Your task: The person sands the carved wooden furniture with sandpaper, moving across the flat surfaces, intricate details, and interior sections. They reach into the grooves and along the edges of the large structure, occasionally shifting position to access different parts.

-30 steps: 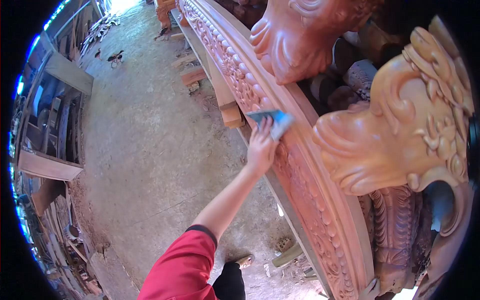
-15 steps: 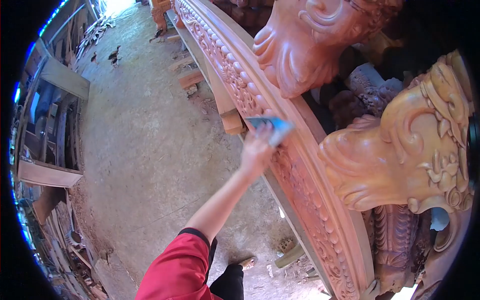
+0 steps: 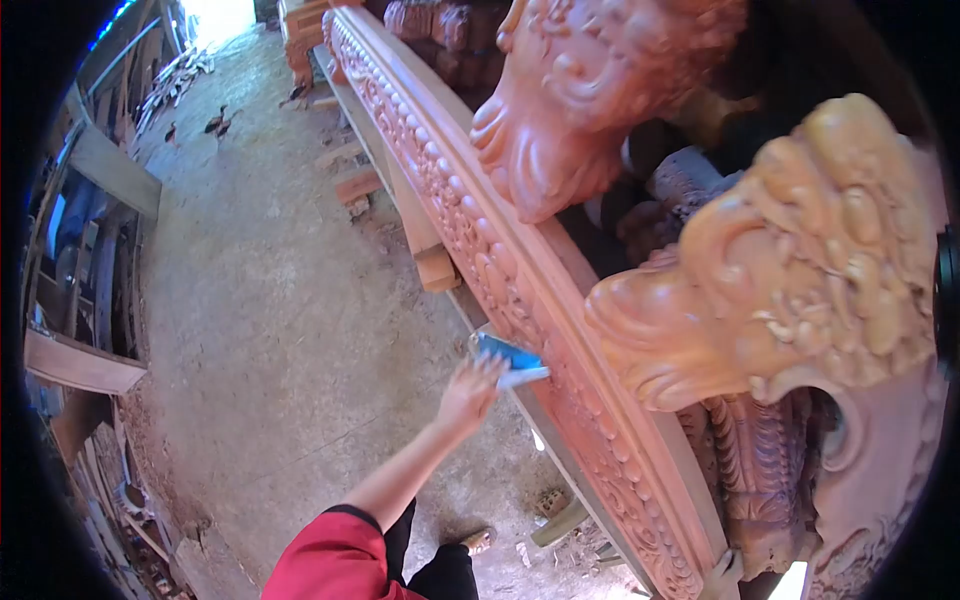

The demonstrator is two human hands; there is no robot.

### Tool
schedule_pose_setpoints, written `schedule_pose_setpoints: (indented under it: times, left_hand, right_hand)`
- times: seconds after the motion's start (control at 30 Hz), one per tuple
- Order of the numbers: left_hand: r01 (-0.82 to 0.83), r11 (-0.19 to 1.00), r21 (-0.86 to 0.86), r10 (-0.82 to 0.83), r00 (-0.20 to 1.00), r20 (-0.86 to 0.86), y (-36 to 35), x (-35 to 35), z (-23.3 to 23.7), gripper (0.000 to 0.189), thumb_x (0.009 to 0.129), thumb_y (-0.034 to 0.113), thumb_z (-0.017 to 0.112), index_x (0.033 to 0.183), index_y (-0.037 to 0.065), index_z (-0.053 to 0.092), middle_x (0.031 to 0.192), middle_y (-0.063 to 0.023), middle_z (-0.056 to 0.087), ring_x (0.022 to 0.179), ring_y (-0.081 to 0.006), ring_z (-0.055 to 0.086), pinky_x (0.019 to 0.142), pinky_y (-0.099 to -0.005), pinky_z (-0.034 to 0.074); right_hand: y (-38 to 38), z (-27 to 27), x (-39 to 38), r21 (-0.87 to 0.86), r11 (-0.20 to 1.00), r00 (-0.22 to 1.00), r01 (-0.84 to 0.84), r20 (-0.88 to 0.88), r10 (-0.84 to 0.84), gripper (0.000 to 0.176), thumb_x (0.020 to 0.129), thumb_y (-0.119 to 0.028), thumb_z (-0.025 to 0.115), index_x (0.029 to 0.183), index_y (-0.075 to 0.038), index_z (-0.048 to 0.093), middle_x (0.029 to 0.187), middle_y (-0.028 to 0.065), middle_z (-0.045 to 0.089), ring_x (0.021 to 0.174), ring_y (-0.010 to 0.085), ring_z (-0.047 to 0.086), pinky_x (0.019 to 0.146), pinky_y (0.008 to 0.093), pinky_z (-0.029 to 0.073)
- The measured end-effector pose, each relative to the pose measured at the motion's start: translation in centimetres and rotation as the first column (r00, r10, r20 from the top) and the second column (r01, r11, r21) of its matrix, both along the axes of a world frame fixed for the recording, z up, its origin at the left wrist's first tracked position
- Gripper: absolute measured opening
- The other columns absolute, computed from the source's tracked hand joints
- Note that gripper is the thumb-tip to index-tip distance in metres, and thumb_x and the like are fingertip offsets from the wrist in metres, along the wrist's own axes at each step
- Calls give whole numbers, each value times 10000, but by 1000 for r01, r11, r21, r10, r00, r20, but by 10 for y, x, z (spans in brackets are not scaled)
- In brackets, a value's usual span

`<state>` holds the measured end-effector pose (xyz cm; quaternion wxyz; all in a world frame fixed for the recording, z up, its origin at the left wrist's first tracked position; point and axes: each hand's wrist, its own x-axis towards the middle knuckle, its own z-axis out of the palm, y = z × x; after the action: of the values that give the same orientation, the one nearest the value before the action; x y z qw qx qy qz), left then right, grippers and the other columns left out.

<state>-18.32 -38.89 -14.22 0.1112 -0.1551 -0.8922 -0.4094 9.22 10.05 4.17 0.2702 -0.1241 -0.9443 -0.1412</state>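
Observation:
My left hand (image 3: 470,393) is closed on a folded blue sheet of sandpaper (image 3: 513,358), its pale back turned outward. The sheet lies at the floor-side edge of a long carved wooden rail (image 3: 590,405), over its band of beads and leafy relief. Low on the right, my right hand (image 3: 724,576) shows only in part, its fingers gripping the rail's near end. Large carved legs with scrolls, one reddish (image 3: 570,130) and one yellowish-brown (image 3: 740,290), stand close beside the rail.
A wooden support beam (image 3: 435,268) and a block (image 3: 357,184) are under the rail. Several birds (image 3: 216,122) are on the concrete floor (image 3: 280,270). Scrap wood and boards (image 3: 85,360) line the left side. A dark carved post (image 3: 762,470) stands at lower right.
My left hand has moved down and toward the near end of the rail with the sandpaper, which now sits nearer the rail's floor-side edge. The whole view has shifted slightly.

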Motion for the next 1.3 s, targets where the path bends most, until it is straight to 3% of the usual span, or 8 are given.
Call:
schedule_pose_setpoints:
  times: [0.13, 0.33, 0.57, 0.9, 1.0, 1.13, 1.23, 1.3]
  left_hand:
    - [241, 971, 12, -241, 964, 110, 8, 85, 14, 288, 836, 162, 516, 1106, 62, 513, 1348, -82, 380, 1260, -233, 334, 962, -492, 303]
    - [282, 913, 294, -346, 919, 191, 7, 165, 74, 138, 814, 147, 555, 851, 28, 613, 685, -150, 569, 619, -340, 543, 580, -406, 424]
    - [163, 925, 344, -264, 926, 271, 2, 164, 230, 139, 818, 130, 579, 875, 17, 636, 725, -163, 610, 660, -240, 609, 593, -319, 453]
    - [602, 661, 448, -620, 774, -125, 58, 197, 339, 195, 769, 4, 613, 963, -6, 594, 825, -125, 628, 751, -196, 622, 653, -277, 475]
    - [633, 665, 397, -622, 763, -174, 62, 185, 353, 334, 770, 44, 632, 1090, -2, 548, 1041, -149, 597, 941, -215, 593, 776, -291, 464]
    - [532, 750, 393, -412, 841, -352, 57, 144, 382, 597, 734, 88, 668, 1254, 2, 388, 1233, -164, 461, 1159, -299, 436, 938, -379, 358]
    - [455, 867, 205, -281, 785, -553, 52, 97, 409, 587, 739, 105, 655, 1257, 13, 394, 1262, -193, 417, 1193, -338, 382, 976, -406, 310]
    - [315, 944, 101, -189, 763, -618, 61, 66, 424, 618, 753, 194, 642, 1281, 16, 372, 1319, -229, 322, 1240, -388, 286, 1004, -458, 252]
  right_hand:
    - [26, -16, 14, -316, 942, 993, 115, 18, -116, 268, 828, -215, 508, 796, 45, 568, 719, 223, 571, 647, 363, 546, 625, 414, 423]
    - [3, 12, 7, -457, 877, 983, 150, 161, -84, 221, 806, -234, 540, 820, -18, 584, 771, 192, 576, 723, 342, 564, 622, 401, 435]
    - [-133, 58, 6, -576, 805, 957, -140, 130, 259, 474, 714, -274, 688, 1086, -22, 537, 965, 166, 592, 938, 315, 550, 817, 408, 424]
    - [-245, 122, 0, -861, -22, 724, -509, -442, 530, 526, 726, -139, 680, 1184, 20, 477, 1023, 138, 612, 949, 285, 576, 889, 337, 393]
    - [-235, 169, 3, -786, 115, 647, -607, -404, 647, 334, 769, -45, 592, 1093, 24, 550, 1001, 123, 618, 921, 267, 577, 845, 331, 422]
    - [-197, 235, 35, -417, 741, 766, -526, -611, 200, 182, 817, -36, 534, 972, 9, 617, 898, 114, 621, 824, 239, 583, 747, 328, 458]
    - [-143, 265, 69, -200, 961, 342, 191, -904, -256, 185, 875, -102, 508, 915, 57, 595, 888, 101, 606, 753, 191, 565, 685, 308, 458]
    - [-109, 296, 83, -5, 989, 165, 147, -986, -29, 179, 868, -88, 516, 938, 64, 580, 909, 114, 600, 794, 175, 567, 706, 300, 454]
